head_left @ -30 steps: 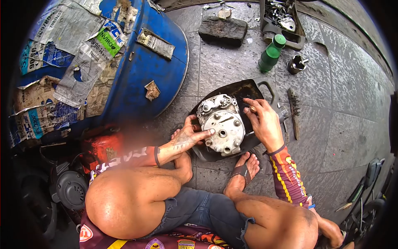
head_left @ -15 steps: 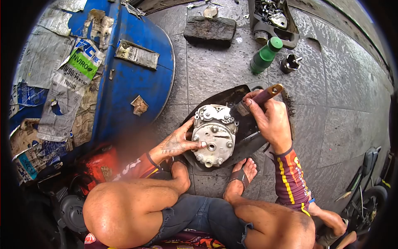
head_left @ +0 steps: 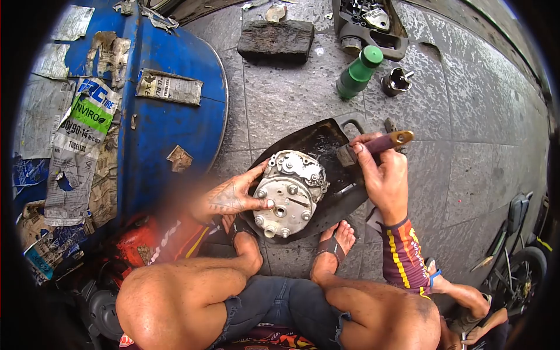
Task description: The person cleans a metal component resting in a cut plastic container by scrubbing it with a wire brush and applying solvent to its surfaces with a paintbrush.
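A round metal engine part (head_left: 290, 201) with bolts around its face rests in a black cut-open plastic container (head_left: 326, 140) between my feet. My left hand (head_left: 227, 195) grips its left side, the thumb lying on the face near the centre hole. To the right, my right hand (head_left: 385, 175) is closed around the wooden handle of a brush (head_left: 388, 142). The brush's head points left, over the container's right part, apart from the metal part.
Beyond the container stand a green bottle (head_left: 359, 73) and a metal cup-like part (head_left: 396, 81). A dark block (head_left: 275, 41) and a container of parts (head_left: 373, 26) lie farther off. A blue drum (head_left: 175, 58) is at left; another person's limbs (head_left: 466, 297) show at lower right.
My right hand has picked up the brush and raised it over the container's right side. My left hand still holds the metal part, now tilted differently. The view has shifted.
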Demonstrator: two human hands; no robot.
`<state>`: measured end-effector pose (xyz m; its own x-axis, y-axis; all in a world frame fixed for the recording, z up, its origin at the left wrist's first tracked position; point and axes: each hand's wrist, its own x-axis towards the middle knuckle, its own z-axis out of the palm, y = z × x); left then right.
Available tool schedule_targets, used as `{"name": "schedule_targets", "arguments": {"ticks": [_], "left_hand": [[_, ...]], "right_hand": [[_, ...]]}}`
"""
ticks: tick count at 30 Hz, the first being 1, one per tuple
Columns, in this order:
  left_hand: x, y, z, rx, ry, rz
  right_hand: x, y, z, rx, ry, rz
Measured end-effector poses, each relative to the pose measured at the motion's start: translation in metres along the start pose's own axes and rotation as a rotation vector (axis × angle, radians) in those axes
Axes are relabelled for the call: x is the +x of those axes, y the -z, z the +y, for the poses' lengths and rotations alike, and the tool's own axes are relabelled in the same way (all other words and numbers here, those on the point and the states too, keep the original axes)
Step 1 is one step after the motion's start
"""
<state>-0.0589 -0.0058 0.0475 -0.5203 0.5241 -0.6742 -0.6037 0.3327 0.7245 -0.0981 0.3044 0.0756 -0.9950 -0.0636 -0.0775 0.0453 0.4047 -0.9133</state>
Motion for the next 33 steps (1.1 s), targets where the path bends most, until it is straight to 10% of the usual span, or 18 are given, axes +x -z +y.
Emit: {"name": "schedule_targets", "arguments": {"ticks": [5,8,16,20,33], "left_hand": [[-0.002,-0.018,0.003,-0.028,0.027,0.159],[0.001,-0.036,0.010,0.372,0.092,0.347],[0.002,-0.034,0.004,0.291,0.024,0.401],[0.005,-0.034,-0.005,0.233,-0.127,0.385],[0.005,-0.035,-0.005,0.303,-0.079,0.423]], "right_hand": [[0.010,-0.024,0.003,0.023,0.266,-0.157],[0.030,-0.013,-0.002,-0.022,0.100,-0.089],[0.035,-0.028,-0.010,-0.107,0.061,-0.171],[0.011,-0.050,-0.019,0.040,0.465,-0.281],[-0.035,-0.027,-0.024,-0.113,0.253,-0.344]]}}
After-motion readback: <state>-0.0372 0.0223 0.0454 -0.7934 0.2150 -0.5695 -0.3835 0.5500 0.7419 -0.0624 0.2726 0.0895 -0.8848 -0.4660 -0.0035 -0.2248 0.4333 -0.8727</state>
